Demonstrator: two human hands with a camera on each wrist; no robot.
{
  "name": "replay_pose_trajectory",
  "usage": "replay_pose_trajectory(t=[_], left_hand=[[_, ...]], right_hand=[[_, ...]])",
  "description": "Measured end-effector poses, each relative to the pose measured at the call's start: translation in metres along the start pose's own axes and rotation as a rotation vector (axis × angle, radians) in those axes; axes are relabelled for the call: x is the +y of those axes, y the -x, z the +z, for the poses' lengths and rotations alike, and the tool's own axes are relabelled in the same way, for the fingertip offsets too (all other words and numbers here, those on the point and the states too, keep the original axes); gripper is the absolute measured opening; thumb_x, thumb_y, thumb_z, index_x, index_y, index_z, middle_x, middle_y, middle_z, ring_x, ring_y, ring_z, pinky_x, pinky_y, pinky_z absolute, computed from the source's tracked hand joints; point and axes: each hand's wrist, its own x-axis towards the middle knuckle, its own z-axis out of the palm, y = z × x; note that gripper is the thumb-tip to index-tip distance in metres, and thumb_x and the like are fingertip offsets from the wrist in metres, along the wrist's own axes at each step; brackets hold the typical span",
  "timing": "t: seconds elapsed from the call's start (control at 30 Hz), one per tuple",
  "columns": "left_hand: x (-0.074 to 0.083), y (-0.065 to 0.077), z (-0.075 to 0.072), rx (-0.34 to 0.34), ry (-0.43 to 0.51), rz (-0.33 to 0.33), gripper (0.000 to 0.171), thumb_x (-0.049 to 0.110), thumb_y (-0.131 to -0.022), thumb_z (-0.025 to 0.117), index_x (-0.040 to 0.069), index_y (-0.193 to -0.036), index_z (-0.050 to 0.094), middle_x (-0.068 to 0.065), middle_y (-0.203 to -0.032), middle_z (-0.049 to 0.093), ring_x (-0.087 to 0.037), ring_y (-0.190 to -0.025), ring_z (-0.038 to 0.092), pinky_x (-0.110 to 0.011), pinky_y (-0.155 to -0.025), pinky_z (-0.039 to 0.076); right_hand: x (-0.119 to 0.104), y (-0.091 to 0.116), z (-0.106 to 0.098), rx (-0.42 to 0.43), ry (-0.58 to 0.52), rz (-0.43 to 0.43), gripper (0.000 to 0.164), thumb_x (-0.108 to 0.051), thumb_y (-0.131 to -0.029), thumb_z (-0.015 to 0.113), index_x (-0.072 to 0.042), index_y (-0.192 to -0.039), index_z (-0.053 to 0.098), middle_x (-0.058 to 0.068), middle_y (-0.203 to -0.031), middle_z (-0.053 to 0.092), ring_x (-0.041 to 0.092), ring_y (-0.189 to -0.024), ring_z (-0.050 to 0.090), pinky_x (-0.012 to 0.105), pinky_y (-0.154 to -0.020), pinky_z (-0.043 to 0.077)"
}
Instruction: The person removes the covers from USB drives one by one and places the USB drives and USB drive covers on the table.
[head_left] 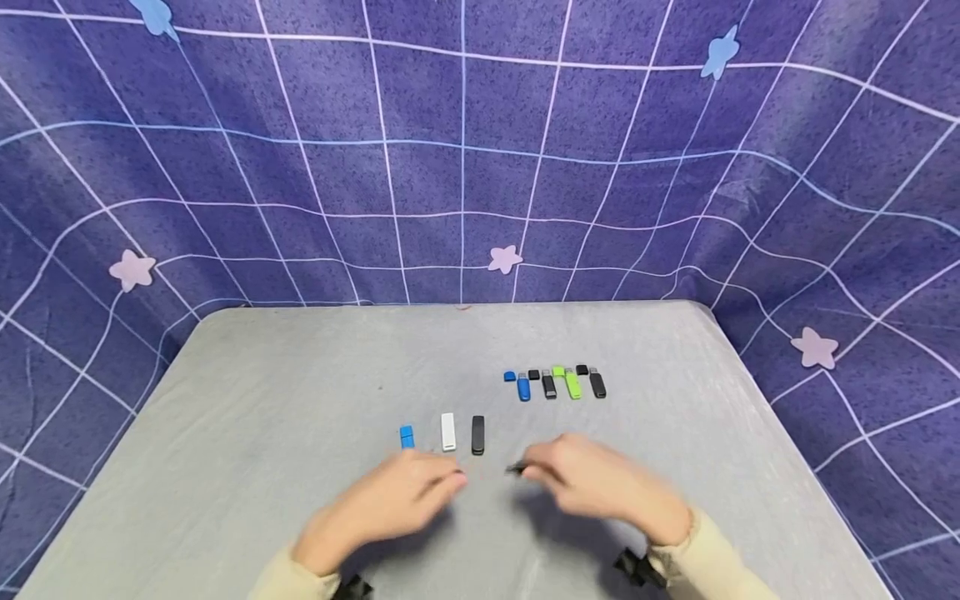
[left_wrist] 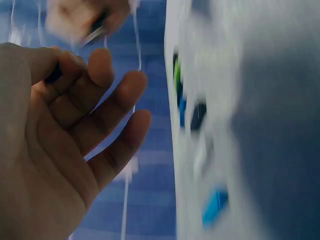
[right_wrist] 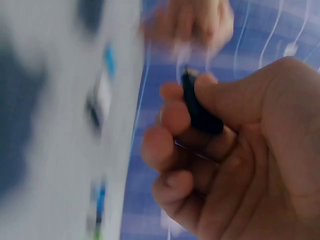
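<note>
Between thumb and fingers my right hand (head_left: 596, 482) pinches a black USB stick (right_wrist: 199, 110), its metal plug bare and pointing toward the left hand. My left hand (head_left: 396, 492) pinches a small dark cap (left_wrist: 53, 74) between thumb and index finger; the other fingers are loosely bent. Both hands are raised above the table, apart from each other. Just beyond them lie a light-blue USB stick (head_left: 407, 436), partly hidden by the left hand, a white USB stick (head_left: 448, 432) and another black one (head_left: 477, 435).
Farther back to the right, a row of uncapped sticks lies on the grey tabletop (head_left: 285, 383): a blue one (head_left: 523, 387), a green one (head_left: 573, 384) and two black ones, each with its cap beside its plug end. A purple gridded curtain (head_left: 420, 183) hangs behind.
</note>
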Motion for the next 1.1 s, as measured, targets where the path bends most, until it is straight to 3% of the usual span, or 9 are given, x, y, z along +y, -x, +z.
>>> replay_pose_trajectory(t=[0.1, 0.23, 0.37, 0.57, 0.7, 0.83, 0.93, 1.1], left_hand=[[-0.01, 0.023, -0.019, 0.091, 0.057, -0.079, 0.029, 0.013, -0.106, 0.057, 0.026, -0.08, 0.059, 0.021, -0.07, 0.049, 0.008, -0.064, 0.046, -0.014, -0.06, 0.043], [-0.018, 0.036, -0.032, 0.13, 0.081, -0.09, 0.018, 0.011, -0.103, 0.063, 0.026, -0.099, 0.073, 0.016, -0.09, 0.068, 0.004, -0.079, 0.06, -0.021, -0.068, 0.053], [-0.021, 0.034, -0.029, 0.133, 0.058, -0.07, 0.019, 0.016, -0.1, 0.069, 0.021, -0.117, 0.073, 0.01, -0.106, 0.074, 0.002, -0.09, 0.064, -0.024, -0.073, 0.056], [-0.019, 0.031, -0.021, 0.168, 0.09, -0.094, 0.015, 0.016, -0.099, 0.07, 0.028, -0.106, 0.065, 0.017, -0.09, 0.066, 0.003, -0.081, 0.06, -0.019, -0.064, 0.052], [-0.017, 0.027, -0.02, 0.196, -0.02, -0.076, 0.019, 0.011, -0.103, 0.063, 0.026, -0.114, 0.068, 0.017, -0.1, 0.066, 0.003, -0.086, 0.058, -0.022, -0.071, 0.053], [-0.012, 0.026, -0.019, 0.193, -0.125, -0.157, 0.023, 0.009, -0.107, 0.053, 0.023, -0.121, 0.065, 0.017, -0.112, 0.062, 0.002, -0.09, 0.055, -0.024, -0.08, 0.052], [-0.011, 0.025, -0.016, 0.181, -0.124, -0.23, 0.021, 0.01, -0.108, 0.048, 0.022, -0.12, 0.06, 0.016, -0.112, 0.06, 0.0, -0.089, 0.053, -0.024, -0.079, 0.05], [-0.011, 0.024, -0.012, 0.183, -0.14, -0.226, 0.023, 0.003, -0.106, 0.051, 0.014, -0.126, 0.051, 0.007, -0.099, 0.058, -0.002, -0.083, 0.052, -0.025, -0.075, 0.048]], right_hand=[[0.017, 0.019, -0.013, 0.115, 0.045, 0.104, 0.025, -0.017, -0.103, 0.062, -0.02, -0.079, 0.057, -0.017, -0.064, 0.04, -0.006, -0.056, 0.037, 0.018, -0.052, 0.04], [0.031, 0.035, -0.022, 0.191, 0.005, 0.099, 0.024, -0.014, -0.103, 0.062, -0.021, -0.081, 0.06, -0.017, -0.066, 0.048, -0.007, -0.057, 0.042, 0.018, -0.051, 0.042], [0.032, 0.034, -0.019, 0.207, -0.002, 0.05, 0.013, -0.016, -0.103, 0.062, -0.021, -0.091, 0.064, -0.014, -0.071, 0.06, -0.009, -0.059, 0.046, 0.017, -0.054, 0.044], [0.03, 0.03, -0.014, 0.241, -0.027, 0.049, 0.007, -0.013, -0.101, 0.066, -0.02, -0.101, 0.066, -0.013, -0.08, 0.067, -0.006, -0.065, 0.051, 0.02, -0.059, 0.048], [0.029, 0.029, -0.011, 0.296, 0.028, 0.036, 0.009, -0.012, -0.096, 0.071, -0.019, -0.101, 0.07, -0.015, -0.094, 0.066, -0.002, -0.08, 0.057, 0.028, -0.071, 0.055], [0.029, 0.027, -0.007, 0.359, 0.068, 0.019, 0.01, -0.012, -0.092, 0.075, -0.019, -0.099, 0.073, -0.012, -0.1, 0.064, 0.001, -0.087, 0.059, 0.033, -0.076, 0.056], [0.03, 0.025, -0.005, 0.384, 0.079, 0.009, 0.01, -0.012, -0.092, 0.075, -0.019, -0.098, 0.074, -0.011, -0.1, 0.065, 0.002, -0.087, 0.059, 0.033, -0.076, 0.056], [0.03, 0.024, -0.003, 0.385, 0.081, -0.004, 0.008, -0.011, -0.094, 0.074, -0.018, -0.099, 0.074, -0.011, -0.097, 0.066, 0.001, -0.085, 0.059, 0.029, -0.073, 0.054]])
